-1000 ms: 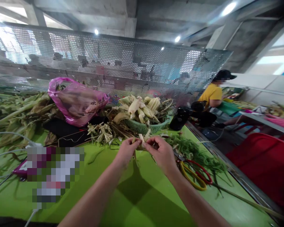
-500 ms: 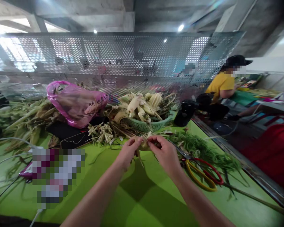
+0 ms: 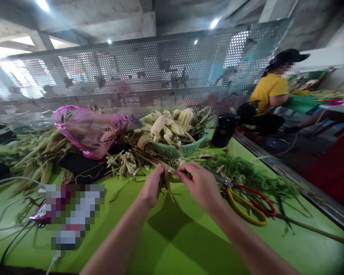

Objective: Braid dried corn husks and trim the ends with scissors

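Observation:
My left hand [image 3: 153,187] is closed on a pale corn husk strip [image 3: 168,179], whose narrow ends hang below the fingers. My right hand [image 3: 200,184] pinches the strip's other side between thumb and fingertips. Both hands are held above the green tabletop [image 3: 160,252], a little apart. Just beyond them stands a green basket [image 3: 176,150] heaped with pale corn husks [image 3: 172,126]. To the right of my right hand lie scissors [image 3: 248,202] with one yellow and one red handle, standing open slightly, beside shredded green strips [image 3: 255,177].
Left of the basket are a pink plastic bag [image 3: 88,128], a bundle of short husk pieces [image 3: 123,163] and a dark phone-like slab [image 3: 93,173]. Cables [image 3: 10,179] cross the left side. A dark cup [image 3: 225,130] stands before the perforated screen [image 3: 149,72]. A person in yellow [image 3: 269,89] sits right.
My hands have drawn slightly apart, with the right hand moving a little to the right, and more of the strip shows between them. The camera view has tilted slightly.

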{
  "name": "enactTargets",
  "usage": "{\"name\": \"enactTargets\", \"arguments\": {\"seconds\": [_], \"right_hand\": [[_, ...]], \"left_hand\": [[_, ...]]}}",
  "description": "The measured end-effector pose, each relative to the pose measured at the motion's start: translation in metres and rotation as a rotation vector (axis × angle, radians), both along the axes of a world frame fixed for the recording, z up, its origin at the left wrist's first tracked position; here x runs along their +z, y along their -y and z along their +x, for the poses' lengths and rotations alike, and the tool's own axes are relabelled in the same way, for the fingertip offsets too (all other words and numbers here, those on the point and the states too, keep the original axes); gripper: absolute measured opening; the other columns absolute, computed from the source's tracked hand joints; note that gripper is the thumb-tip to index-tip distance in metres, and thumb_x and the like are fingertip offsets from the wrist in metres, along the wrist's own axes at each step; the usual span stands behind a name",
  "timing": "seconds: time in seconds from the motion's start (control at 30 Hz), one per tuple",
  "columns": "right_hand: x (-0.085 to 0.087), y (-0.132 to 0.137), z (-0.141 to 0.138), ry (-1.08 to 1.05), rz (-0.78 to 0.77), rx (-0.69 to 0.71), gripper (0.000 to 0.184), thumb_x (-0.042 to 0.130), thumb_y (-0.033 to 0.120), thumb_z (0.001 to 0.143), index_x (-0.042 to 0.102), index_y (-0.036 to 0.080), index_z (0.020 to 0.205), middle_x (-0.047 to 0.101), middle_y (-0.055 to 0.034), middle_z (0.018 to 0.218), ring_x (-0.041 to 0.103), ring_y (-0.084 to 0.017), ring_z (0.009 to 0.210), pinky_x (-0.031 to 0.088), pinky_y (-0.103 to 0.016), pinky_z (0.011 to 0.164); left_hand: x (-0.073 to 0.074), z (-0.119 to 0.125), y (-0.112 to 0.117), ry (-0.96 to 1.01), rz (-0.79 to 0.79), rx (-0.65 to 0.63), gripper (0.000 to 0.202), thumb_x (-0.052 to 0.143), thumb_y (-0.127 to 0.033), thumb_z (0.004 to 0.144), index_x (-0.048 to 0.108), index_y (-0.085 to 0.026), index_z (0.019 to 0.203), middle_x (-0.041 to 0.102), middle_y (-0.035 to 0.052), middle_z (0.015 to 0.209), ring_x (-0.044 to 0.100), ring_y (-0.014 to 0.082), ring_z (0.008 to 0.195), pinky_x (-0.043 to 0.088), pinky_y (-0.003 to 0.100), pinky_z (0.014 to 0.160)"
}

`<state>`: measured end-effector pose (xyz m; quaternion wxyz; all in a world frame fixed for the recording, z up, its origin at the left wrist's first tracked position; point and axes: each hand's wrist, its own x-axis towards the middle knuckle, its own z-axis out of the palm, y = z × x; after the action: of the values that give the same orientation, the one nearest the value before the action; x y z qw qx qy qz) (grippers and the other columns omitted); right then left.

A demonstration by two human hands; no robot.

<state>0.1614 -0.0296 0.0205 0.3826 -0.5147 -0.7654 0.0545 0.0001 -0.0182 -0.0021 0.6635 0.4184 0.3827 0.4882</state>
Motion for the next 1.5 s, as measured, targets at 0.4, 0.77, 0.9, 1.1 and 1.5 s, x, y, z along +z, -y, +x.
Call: {"name": "enactTargets", "arguments": {"seconds": [0.4, 0.77, 0.9, 1.1, 1.5], "right_hand": [[0.001, 0.003, 0.0, 0.118, 0.068, -0.034, 0.015, 0.05, 0.023, 0.091, 0.064, 0.021, 0.085, 0.065, -0.0041, 0.082, 0.059, -0.017, 0.069, 0.04, -0.026, 0.06], [-0.001, 0.003, -0.002, 0.346, 0.179, -0.032, 0.021, 0.046, 0.022, 0.094, 0.066, 0.018, 0.087, 0.062, -0.0051, 0.079, 0.056, -0.016, 0.065, 0.034, -0.027, 0.058], [-0.001, 0.004, -0.002, 0.447, 0.211, -0.045, 0.019, 0.048, 0.016, 0.092, 0.065, 0.018, 0.085, 0.061, -0.0053, 0.079, 0.054, -0.016, 0.064, 0.033, -0.027, 0.058], [0.0, 0.006, -0.003, 0.511, 0.207, -0.048, 0.018, 0.049, 0.012, 0.089, 0.064, 0.018, 0.083, 0.06, -0.0041, 0.079, 0.051, -0.014, 0.058, 0.027, -0.028, 0.053], [-0.002, 0.008, -0.002, 0.477, 0.13, -0.004, 0.015, 0.049, 0.012, 0.09, 0.062, 0.017, 0.086, 0.06, -0.004, 0.083, 0.052, -0.013, 0.058, 0.027, -0.027, 0.051]], "left_hand": [[0.001, 0.001, 0.001, -0.015, -0.016, 0.007, 0.026, 0.048, -0.045, 0.085, 0.05, -0.02, 0.081, 0.051, -0.0016, 0.069, 0.045, 0.0114, 0.062, 0.037, 0.021, 0.056], [-0.005, 0.001, 0.001, -0.164, 0.178, -0.014, 0.032, 0.042, -0.05, 0.088, 0.051, -0.02, 0.085, 0.043, -0.0034, 0.066, 0.037, 0.0104, 0.058, 0.033, 0.022, 0.054], [-0.005, 0.002, 0.001, -0.211, 0.213, -0.035, 0.03, 0.039, -0.048, 0.089, 0.051, -0.02, 0.086, 0.045, -0.0024, 0.07, 0.039, 0.0114, 0.061, 0.033, 0.023, 0.054], [0.003, 0.001, 0.002, -0.279, 0.268, -0.068, 0.021, 0.04, -0.036, 0.089, 0.048, -0.019, 0.08, 0.043, -0.0018, 0.071, 0.039, 0.0122, 0.064, 0.034, 0.024, 0.056], [0.004, 0.003, 0.002, -0.325, 0.307, -0.126, 0.023, 0.042, -0.036, 0.09, 0.045, -0.019, 0.075, 0.038, -0.0025, 0.07, 0.036, 0.0117, 0.064, 0.033, 0.025, 0.059]]}}
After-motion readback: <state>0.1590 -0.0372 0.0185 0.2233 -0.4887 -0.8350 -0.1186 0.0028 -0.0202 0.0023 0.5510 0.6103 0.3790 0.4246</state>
